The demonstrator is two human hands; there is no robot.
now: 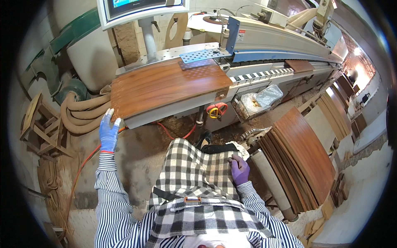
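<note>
A brown wood-grain board (165,87) lies on the bed of a long edge machine (281,37), below a blue perforated plate (198,55). My left hand (108,131), in a blue glove with white fingertips, grips the board's near left corner, fingers and thumb at its edge. My right hand (239,169), in a purple glove, rests by my checkered apron (186,165) with fingers curled; what is inside them, if anything, is hidden. Orange-handled tools (217,110) hang on the machine's front beside a wire basket with plastic bags (260,99).
Stacked boards (302,157) on a roller stand stand at my right, more panels (333,115) behind them. Thick hoses (78,113) and a wooden stool (39,120) are at the left. A red cable (184,136) crosses the floor. A screen (140,8) is overhead; a person (353,76) is far right.
</note>
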